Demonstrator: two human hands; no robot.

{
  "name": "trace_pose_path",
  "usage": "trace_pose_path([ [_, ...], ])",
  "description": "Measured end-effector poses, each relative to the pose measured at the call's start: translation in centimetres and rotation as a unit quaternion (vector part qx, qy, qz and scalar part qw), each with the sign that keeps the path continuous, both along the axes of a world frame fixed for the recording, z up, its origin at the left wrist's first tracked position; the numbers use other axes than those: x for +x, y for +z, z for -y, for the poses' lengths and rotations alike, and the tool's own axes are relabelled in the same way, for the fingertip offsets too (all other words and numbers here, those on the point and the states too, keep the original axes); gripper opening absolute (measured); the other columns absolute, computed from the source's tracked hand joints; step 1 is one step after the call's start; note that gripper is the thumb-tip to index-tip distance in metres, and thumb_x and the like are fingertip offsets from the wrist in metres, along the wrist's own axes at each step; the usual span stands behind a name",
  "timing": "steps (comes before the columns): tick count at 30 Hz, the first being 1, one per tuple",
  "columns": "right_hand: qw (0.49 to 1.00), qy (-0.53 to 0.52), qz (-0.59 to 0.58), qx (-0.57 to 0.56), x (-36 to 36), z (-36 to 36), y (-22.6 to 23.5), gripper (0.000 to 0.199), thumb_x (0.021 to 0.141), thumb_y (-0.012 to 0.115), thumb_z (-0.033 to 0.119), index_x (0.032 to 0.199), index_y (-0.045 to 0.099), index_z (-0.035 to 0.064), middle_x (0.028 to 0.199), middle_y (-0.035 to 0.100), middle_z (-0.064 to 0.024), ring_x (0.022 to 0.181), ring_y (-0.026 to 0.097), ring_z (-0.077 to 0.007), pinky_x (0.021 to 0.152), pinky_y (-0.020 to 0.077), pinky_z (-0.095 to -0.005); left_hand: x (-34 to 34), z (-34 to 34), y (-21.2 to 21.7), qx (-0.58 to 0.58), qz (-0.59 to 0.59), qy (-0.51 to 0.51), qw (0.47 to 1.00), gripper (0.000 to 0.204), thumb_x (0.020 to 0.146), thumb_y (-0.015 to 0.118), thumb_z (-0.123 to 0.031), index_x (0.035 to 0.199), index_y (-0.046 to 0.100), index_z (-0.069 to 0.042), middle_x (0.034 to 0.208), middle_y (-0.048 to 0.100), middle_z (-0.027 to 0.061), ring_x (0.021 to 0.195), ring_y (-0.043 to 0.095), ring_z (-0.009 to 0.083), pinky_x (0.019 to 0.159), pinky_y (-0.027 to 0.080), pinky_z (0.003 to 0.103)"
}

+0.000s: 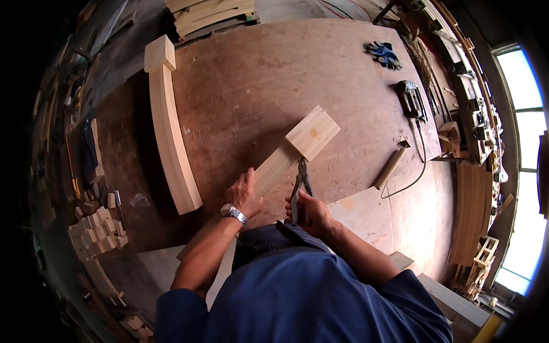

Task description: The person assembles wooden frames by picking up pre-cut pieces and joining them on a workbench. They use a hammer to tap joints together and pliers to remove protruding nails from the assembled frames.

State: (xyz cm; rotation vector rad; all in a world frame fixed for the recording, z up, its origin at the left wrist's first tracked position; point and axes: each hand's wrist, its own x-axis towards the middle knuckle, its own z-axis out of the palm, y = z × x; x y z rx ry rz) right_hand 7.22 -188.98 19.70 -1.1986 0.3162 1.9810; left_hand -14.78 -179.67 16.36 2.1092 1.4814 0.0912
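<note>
A pale wooden post (276, 168) lies slantwise in front of me, with a thicker square block (313, 132) at its far end. My left hand (246, 194), below a metal wristwatch (233, 213), grips the near part of the post's shaft. A pair of pliers (303, 178) is in my right hand (311, 212), its fingers closed round the handles. The jaws meet the wood where block and shaft join; whether they pinch anything there is too small to tell. To the left lies a similar, longer post (171, 137) with a block at its far end.
The wide brown worktable (240, 74) carries blue work gloves (384, 55), a corded power tool (412, 98) and a wooden-handled tool (392, 167) on its right. Small wood offcuts (100, 231) are heaped at left. Stacked boards (211, 14) stand beyond the far edge.
</note>
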Motion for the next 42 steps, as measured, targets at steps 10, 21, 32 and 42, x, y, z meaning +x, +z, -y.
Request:
trace_pose_path([
  [10,0.970,0.230,-0.080,-0.007,9.5,-1.1,1.3,0.043,0.109,0.045,0.044,0.109,0.061,0.0037,0.079,0.064,-0.0074,0.061,0.061,-0.0188,0.056,0.0516,-0.0309,-0.8,0.4,-0.8,0.058,0.027,0.013,0.998,0.090,0.068,0.085,-0.027,0.145,0.043,-0.006,0.116,0.065,0.0184,0.103,0.067,0.0377,0.087,0.056,0.048],
  [21,0.656,0.661,0.346,0.118,18.3,-4.9,-0.2,0.042,0.095,0.069,0.035,0.103,0.072,-0.0064,0.080,0.074,-0.0157,0.074,0.074,-0.0237,0.066,0.0602,-0.0378,-0.8,0.5,-1.1,0.082,0.038,0.015,0.996,0.088,0.068,0.085,-0.027,0.143,0.046,-0.006,0.113,0.065,0.0178,0.098,0.067,0.0382,0.084,0.055,0.048],
  [32,0.960,0.240,0.093,0.108,5.7,-0.4,3.6,0.040,0.106,0.056,0.033,0.124,0.062,-0.0020,0.118,0.070,-0.0162,0.110,0.070,-0.0263,0.092,0.0578,-0.0411,-0.8,0.7,-1.7,0.082,0.036,0.025,0.996,0.090,0.066,0.085,-0.029,0.143,0.045,-0.006,0.115,0.064,0.0169,0.102,0.066,0.0360,0.085,0.053,0.048],
  [42,0.981,0.069,0.167,0.066,-1.9,-1.0,-0.2,0.042,0.108,0.052,0.033,0.124,0.058,-0.0056,0.117,0.069,-0.0179,0.105,0.070,-0.0286,0.085,0.0610,-0.0426,-1.2,0.6,-1.1,0.052,0.022,0.012,0.998,0.094,0.068,0.085,-0.030,0.147,0.042,-0.004,0.118,0.064,0.0175,0.106,0.065,0.0356,0.090,0.053,0.046],
])
